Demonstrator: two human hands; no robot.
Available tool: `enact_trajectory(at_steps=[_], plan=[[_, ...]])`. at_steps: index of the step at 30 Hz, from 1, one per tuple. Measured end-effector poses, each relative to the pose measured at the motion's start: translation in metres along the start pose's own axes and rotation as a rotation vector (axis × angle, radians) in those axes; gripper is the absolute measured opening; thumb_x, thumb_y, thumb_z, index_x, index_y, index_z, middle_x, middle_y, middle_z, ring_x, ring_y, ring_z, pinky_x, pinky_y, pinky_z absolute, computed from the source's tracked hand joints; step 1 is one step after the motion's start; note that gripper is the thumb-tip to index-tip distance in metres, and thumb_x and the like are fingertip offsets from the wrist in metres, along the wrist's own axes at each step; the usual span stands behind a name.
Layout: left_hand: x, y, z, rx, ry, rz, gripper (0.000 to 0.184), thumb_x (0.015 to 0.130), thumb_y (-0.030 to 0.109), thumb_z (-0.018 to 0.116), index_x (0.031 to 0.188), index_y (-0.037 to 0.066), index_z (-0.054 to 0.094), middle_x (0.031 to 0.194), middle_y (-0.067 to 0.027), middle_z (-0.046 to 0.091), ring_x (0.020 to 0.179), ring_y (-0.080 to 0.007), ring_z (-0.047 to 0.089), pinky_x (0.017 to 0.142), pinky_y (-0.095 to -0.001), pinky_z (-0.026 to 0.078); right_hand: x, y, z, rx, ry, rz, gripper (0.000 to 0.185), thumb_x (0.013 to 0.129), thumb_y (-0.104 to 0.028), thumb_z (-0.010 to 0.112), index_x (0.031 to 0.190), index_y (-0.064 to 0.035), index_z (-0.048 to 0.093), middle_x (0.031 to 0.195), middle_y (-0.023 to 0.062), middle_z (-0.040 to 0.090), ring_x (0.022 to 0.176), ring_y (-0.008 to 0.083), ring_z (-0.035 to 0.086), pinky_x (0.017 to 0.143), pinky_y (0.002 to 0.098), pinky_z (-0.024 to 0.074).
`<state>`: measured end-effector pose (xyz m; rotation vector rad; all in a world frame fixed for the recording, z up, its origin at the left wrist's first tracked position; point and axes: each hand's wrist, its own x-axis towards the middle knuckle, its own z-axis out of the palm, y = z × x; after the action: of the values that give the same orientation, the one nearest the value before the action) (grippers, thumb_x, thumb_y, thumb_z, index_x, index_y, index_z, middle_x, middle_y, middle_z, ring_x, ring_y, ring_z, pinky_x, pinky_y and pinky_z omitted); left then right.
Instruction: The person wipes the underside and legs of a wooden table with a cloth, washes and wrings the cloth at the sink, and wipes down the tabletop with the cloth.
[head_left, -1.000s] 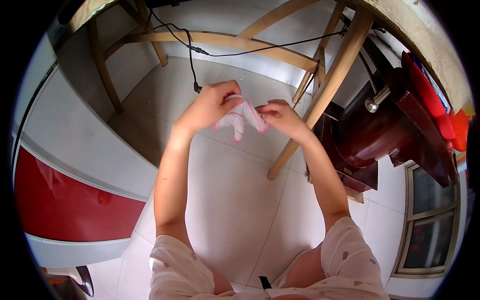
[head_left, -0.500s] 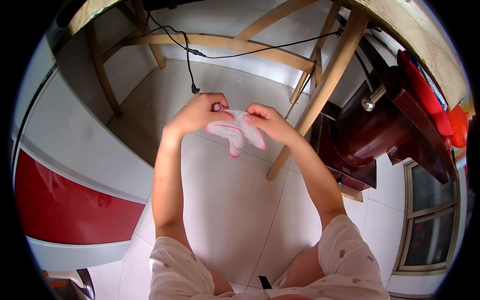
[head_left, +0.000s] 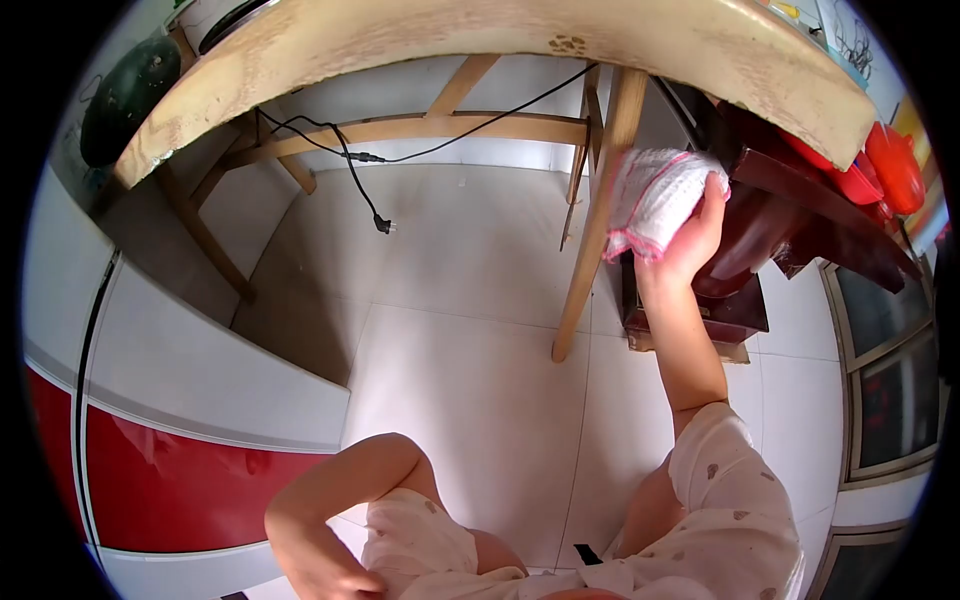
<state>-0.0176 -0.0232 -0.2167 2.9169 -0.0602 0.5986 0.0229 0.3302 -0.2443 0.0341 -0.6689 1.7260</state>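
The small cloth (head_left: 658, 205) was white, with pink edging and a pink line across it. It sat bunched in the right hand (head_left: 697, 232), hiding the fingers, up near the wooden table leg (head_left: 574, 300); perhaps folded, though the blur made that uncertain.

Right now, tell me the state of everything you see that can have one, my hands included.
White cloth with pink edging: bunched, held up off the floor.
Right hand: raised, gripping the cloth.
Left hand: low near the lap, grip unclear.
Black plug: unplugged, prongs bare.
Black cord: slack toward the plug.
Red-and-white cabinet: cannot tell whether fully shut.
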Motion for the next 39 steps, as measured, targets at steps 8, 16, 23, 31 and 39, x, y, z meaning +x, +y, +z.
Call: enact_trajectory(at_steps=[8, 16, 23, 31, 39], plan=[[-0.022, -0.016, 0.004, 0.027, -0.045, -0.062, 0.008, 0.069, 0.008, 0.045, 0.075, 0.003, 0.050, 0.073, -0.0028, 0.047, 0.066, -0.0146, 0.050, 0.054, -0.0299, 0.047, 0.020, 0.020, -0.010, -0.099, -0.077, -0.170, 0.019, 0.086, -0.010, 0.042, 0.105, -0.0051, 0.042, 0.094, 0.0041, 0.049, 0.080, 0.0111, 0.050, 0.070, 0.0253, 0.0444], [-0.013, -0.033, 0.016, -0.275, -0.025, -0.117, 0.014, 0.070, 0.009, 0.047, 0.083, 0.002, 0.048, 0.072, -0.0049, 0.049, 0.064, -0.0175, 0.050, 0.053, -0.0306, 0.046, 0.035, 0.037, -0.035, -1.295, -0.251, -0.618, 0.034, 0.072, -0.007, 0.063, 0.105, 0.0012, 0.056, 0.088, 0.0079, 0.048, 0.074, 0.0145, 0.046, 0.065, 0.0249, 0.0416], [-0.031, -0.080, 0.039, -0.864, -0.182, -0.346, 0.021, 0.071, 0.010, 0.049, 0.090, 0.001, 0.046, 0.071, -0.0067, 0.051, 0.063, -0.0200, 0.050, 0.052, -0.0312, 0.045, 0.040, 0.050, -0.046, -1.343, -0.436, -0.867, 0.044, 0.075, -0.007, 0.055, 0.116, 0.0037, 0.045, 0.110, 0.0266, 0.044, 0.102, 0.0376, 0.043, 0.090, 0.0403, 0.0321], [-0.002, -0.074, 0.026, -0.651, -0.017, -0.257, 0.022, 0.072, 0.012, 0.049, 0.091, 0.002, 0.046, 0.071, -0.0070, 0.052, 0.064, -0.0205, 0.050, 0.052, -0.0312, 0.044, 0.039, 0.066, -0.059, -1.282, -0.416, -0.750, 0.052, 0.078, -0.013, 0.055, 0.124, 0.0023, 0.035, 0.119, 0.0230, 0.035, 0.112, 0.0326, 0.033, 0.094, 0.0369, 0.0266], [0.034, -0.034, 0.001, -0.225, 0.107, -0.151, 0.020, 0.073, 0.014, 0.049, 0.089, 0.003, 0.047, 0.072, -0.0061, 0.051, 0.065, -0.0194, 0.050, 0.053, -0.0307, 0.043, 0.037, 0.069, -0.060, -1.264, -0.334, -0.735, 0.045, 0.077, -0.013, 0.059, 0.116, 0.0015, 0.042, 0.115, 0.0223, 0.034, 0.107, 0.0341, 0.036, 0.092, 0.0397, 0.0286]])
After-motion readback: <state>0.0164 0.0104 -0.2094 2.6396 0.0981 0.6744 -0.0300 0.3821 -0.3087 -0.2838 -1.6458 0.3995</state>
